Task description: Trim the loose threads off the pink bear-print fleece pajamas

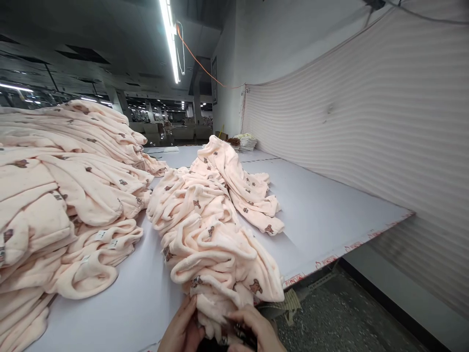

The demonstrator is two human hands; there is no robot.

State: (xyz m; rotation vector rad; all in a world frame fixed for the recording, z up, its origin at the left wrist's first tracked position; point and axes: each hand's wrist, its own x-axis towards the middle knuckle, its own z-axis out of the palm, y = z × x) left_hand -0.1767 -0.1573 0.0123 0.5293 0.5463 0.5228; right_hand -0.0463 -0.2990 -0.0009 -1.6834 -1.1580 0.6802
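Note:
At the near table edge, my left hand (185,325) is closed on a fold of a pale peach plush garment (216,298) with small brown bear prints. My right hand (258,330) is curled at the same fold, its fingertips against the cloth. A dark, blurred thing (244,333) shows under its fingers, too smeared to name. The garment belongs to a crumpled heap (205,210) of the same plush fabric, which stretches away from my hands. Both hands are partly cut off by the bottom of the view.
A taller pile of similar garments (84,161) fills the left side, some with white labels (100,235). Beneath lies a white-topped table (311,205). A small folded stack (246,142) sits at the far end. A striped fabric sheet (351,112) hangs along the right wall.

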